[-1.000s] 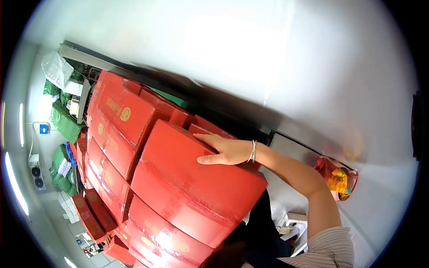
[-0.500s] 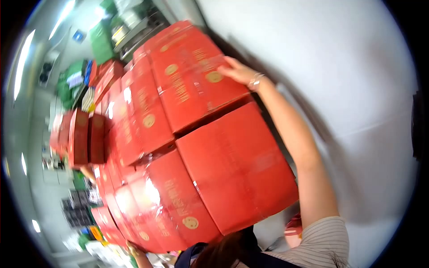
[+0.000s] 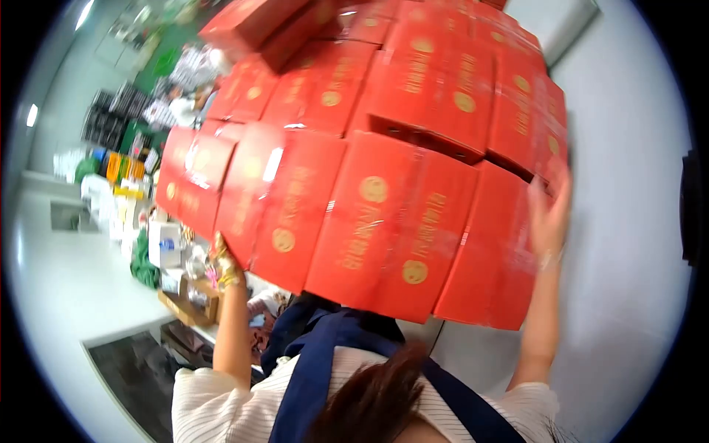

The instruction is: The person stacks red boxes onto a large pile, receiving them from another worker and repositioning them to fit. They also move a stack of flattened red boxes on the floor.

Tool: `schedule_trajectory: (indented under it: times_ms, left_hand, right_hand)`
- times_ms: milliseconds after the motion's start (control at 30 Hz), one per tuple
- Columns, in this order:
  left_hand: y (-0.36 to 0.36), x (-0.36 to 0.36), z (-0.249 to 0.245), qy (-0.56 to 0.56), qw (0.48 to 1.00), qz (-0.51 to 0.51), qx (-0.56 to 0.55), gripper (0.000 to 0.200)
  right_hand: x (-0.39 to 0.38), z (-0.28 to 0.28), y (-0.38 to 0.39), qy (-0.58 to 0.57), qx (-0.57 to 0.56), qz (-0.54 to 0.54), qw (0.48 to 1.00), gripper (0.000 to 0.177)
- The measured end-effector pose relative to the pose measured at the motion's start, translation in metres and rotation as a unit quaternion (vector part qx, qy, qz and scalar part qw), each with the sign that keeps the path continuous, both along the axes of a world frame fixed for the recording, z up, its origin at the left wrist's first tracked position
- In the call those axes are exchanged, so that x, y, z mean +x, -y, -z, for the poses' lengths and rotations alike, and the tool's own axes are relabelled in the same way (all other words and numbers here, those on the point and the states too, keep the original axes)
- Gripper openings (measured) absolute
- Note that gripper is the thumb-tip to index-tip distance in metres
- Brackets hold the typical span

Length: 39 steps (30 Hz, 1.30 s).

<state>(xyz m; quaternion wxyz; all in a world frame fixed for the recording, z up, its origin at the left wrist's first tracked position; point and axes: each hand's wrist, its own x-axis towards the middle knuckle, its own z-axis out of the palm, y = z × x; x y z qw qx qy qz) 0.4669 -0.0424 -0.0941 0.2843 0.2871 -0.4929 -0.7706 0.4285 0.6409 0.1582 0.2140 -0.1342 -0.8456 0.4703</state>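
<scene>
Red cartons with gold lettering and round gold emblems are packed side by side in a large stack in front of me. My left hand (image 3: 227, 267) is at the lower left edge of the stack, against a red carton (image 3: 244, 199); its fingers point upward and something gold-coloured shows on it. On the right side, my right hand (image 3: 550, 218) lies along the end of the corner carton (image 3: 484, 251), fingers stretched out and slightly blurred. Clear tape crosses several cartons. Neither hand is wrapped round a carton.
More red boxes (image 3: 258, 29) sit on top at the far left. A white wall (image 3: 628, 221) runs close along the right. Black crates (image 3: 111, 118), an orange crate (image 3: 124, 168), a white box (image 3: 164, 244) and an open cardboard box (image 3: 185, 306) stand at the left.
My view has turned left and down, so the stack appears higher. My right hand has moved from a carton's top to the near right end. My left hand stays at the left edge.
</scene>
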Motion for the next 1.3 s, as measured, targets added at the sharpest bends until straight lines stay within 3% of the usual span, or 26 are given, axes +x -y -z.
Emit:
schedule_trajectory:
  times_ms: [67,100,133,167,200,267,300,333,367,400,467,533,600,667,733,800,833,933,1000,1033,1067,1133,1167,1200,1233,1300]
  left_hand:
    - [-0.046,-0.009,-0.016,0.029,0.999,-0.02,-0.019,0.028]
    - [-0.078,-0.008,-0.048,0.039,0.998,-0.041,-0.034,0.026]
    - [-0.095,-0.008,-0.068,0.048,0.995,-0.065,-0.051,0.024]
    - [-0.095,-0.005,-0.056,0.051,0.993,-0.072,-0.08,0.026]
    - [-0.094,-0.002,-0.048,0.054,0.99,-0.076,-0.111,0.028]
    - [-0.108,-0.008,-0.072,0.106,0.989,-0.083,-0.054,0.039]
    - [-0.091,-0.005,-0.057,0.122,0.985,-0.034,-0.113,0.045]
    - [-0.075,0.002,-0.041,0.142,0.975,0.017,-0.17,0.052]
    - [-0.063,-0.002,-0.067,0.152,0.982,0.029,-0.111,0.06]
    - [-0.026,-0.003,-0.039,0.179,0.98,0.026,-0.082,0.062]
    - [0.047,-0.027,-0.057,0.029,0.999,-0.036,0.022,0.064]
    - [0.132,-0.071,-0.063,-0.07,0.991,-0.082,-0.077,0.063]
    - [0.194,-0.112,-0.093,0.097,0.935,-0.061,-0.336,0.066]
    - [0.214,-0.15,-0.102,0.129,0.93,0.023,-0.344,0.054]
    - [0.225,-0.162,-0.094,0.187,0.866,0.169,-0.432,0.046]
    - [0.225,-0.161,-0.101,0.162,0.881,0.153,-0.417,0.042]
    - [0.229,-0.159,-0.107,0.163,0.88,0.191,-0.402,0.043]
    - [0.248,-0.151,-0.077,0.175,0.905,0.141,-0.36,0.049]
    - [0.264,-0.155,-0.064,0.139,0.975,0.084,-0.155,0.041]
    - [0.278,-0.157,-0.031,0.137,0.983,0.108,-0.063,0.042]
    - [0.287,-0.157,-0.011,0.163,0.966,0.166,-0.111,0.047]
    - [0.273,-0.167,-0.006,0.201,0.957,0.183,0.095,0.049]
    - [0.265,-0.163,0.016,0.117,0.971,0.192,-0.082,0.051]
    - [0.256,-0.161,0.035,0.03,0.947,0.194,-0.255,0.052]
    - [0.243,-0.168,-0.014,0.161,0.959,0.193,0.13,0.051]
    - [0.227,-0.167,-0.025,0.125,0.967,0.15,0.163,0.05]
  right_hand:
    - [0.061,0.009,0.097,0.037,0.078,-0.159,0.983,0.069]
    - [0.087,0.021,0.153,0.004,-0.074,-0.255,0.964,0.078]
    - [0.098,0.02,0.185,0.038,0.174,-0.378,0.908,0.085]
    - [0.116,0.043,0.223,0.051,0.23,-0.401,0.885,0.086]
    - [0.127,0.062,0.254,0.061,0.285,-0.417,0.861,0.087]
    - [0.118,0.065,0.291,0.043,0.356,-0.427,0.83,0.086]
    - [0.112,0.063,0.306,0.038,0.421,-0.424,0.801,0.085]
    - [0.091,0.033,0.321,0.066,0.303,-0.444,0.84,0.081]
    - [0.071,0.009,0.342,0.054,0.288,-0.421,0.859,0.084]
    - [0.056,-0.004,0.366,0.044,0.27,-0.395,0.877,0.086]
    - [0.035,-0.003,0.413,0.034,0.294,-0.39,0.872,0.093]
    - [0.037,0.015,0.469,0.069,0.384,-0.42,0.82,0.098]
    - [0.049,0.072,0.506,0.087,0.447,-0.405,0.792,0.092]
    - [0.049,0.106,0.502,0.003,0.531,-0.351,0.772,0.084]
    - [0.047,0.073,0.512,0.096,0.456,-0.376,0.801,0.077]
    - [0.034,0.033,0.525,0.172,0.283,-0.389,0.86,0.078]
    - [0.018,0.023,0.529,0.163,0.255,-0.361,0.882,0.078]
    - [-0.07,0.007,0.547,0.113,0.299,-0.238,0.917,0.082]
    - [-0.136,0.024,0.539,0.193,0.379,-0.238,0.873,0.092]
    - [-0.157,0.043,0.534,0.173,0.504,-0.243,0.81,0.094]
    - [-0.171,0.052,0.54,0.171,0.498,-0.248,0.813,0.094]
    - [-0.191,0.062,0.552,0.22,0.419,-0.3,0.828,0.094]
    - [-0.197,0.068,0.551,0.189,0.4,-0.311,0.841,0.087]
    - [-0.203,0.071,0.557,0.185,0.397,-0.311,0.843,0.087]
    - [-0.203,0.074,0.558,0.191,0.379,-0.295,0.856,0.083]
    - [-0.196,0.079,0.561,0.215,0.363,-0.284,0.861,0.079]
